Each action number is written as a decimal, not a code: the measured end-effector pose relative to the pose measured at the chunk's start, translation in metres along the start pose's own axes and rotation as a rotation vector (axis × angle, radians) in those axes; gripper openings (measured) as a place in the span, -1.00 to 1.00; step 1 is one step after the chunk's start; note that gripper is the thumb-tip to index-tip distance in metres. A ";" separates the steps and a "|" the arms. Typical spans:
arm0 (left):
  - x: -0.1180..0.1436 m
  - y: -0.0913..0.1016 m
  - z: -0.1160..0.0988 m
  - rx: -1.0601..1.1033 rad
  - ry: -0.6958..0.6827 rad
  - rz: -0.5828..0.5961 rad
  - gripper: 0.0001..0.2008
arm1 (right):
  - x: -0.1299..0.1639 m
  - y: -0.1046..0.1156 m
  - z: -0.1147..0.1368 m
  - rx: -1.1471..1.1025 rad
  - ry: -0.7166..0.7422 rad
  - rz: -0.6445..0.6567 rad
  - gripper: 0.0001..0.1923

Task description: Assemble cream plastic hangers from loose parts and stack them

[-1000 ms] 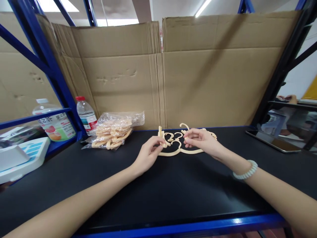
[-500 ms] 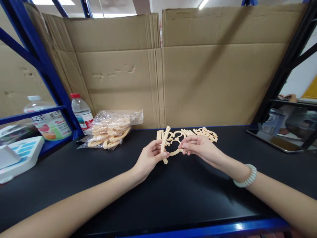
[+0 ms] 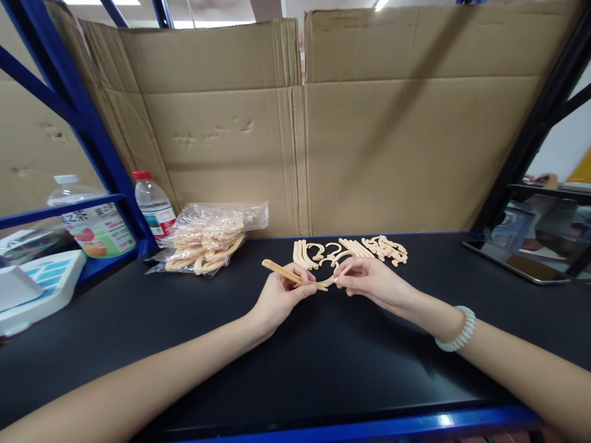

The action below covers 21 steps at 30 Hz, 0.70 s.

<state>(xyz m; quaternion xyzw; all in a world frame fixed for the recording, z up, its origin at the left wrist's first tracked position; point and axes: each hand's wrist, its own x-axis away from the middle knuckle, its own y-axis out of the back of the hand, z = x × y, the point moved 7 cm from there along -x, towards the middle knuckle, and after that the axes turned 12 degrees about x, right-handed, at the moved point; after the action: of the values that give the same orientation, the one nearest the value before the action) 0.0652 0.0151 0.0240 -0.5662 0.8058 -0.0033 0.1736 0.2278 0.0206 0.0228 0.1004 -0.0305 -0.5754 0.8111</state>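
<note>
While left hand [image 3: 277,298] pinches cream strip [image 3: 289,275] and right hand [image 3: 369,283] holds hooked piece [image 3: 339,261], both grips narrow, frame centre above black desk [image 3: 231,344]; forcing joint may snap thin plastic.
</note>
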 end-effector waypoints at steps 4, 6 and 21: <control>0.001 -0.003 -0.001 -0.058 0.002 0.027 -0.78 | 0.001 -0.004 0.002 0.038 -0.004 0.002 -0.73; 0.001 -0.005 -0.002 -0.072 -0.002 0.039 -0.77 | 0.001 -0.004 0.000 0.042 -0.014 0.008 -0.73; 0.003 -0.010 -0.004 -0.087 -0.063 0.113 -0.78 | 0.005 -0.020 -0.003 -0.011 -0.057 0.142 -0.62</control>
<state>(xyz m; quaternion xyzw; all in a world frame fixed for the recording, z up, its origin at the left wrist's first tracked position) 0.0725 0.0082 0.0290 -0.5266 0.8300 0.0595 0.1741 0.2116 0.0104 0.0157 0.0771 -0.0577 -0.5191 0.8493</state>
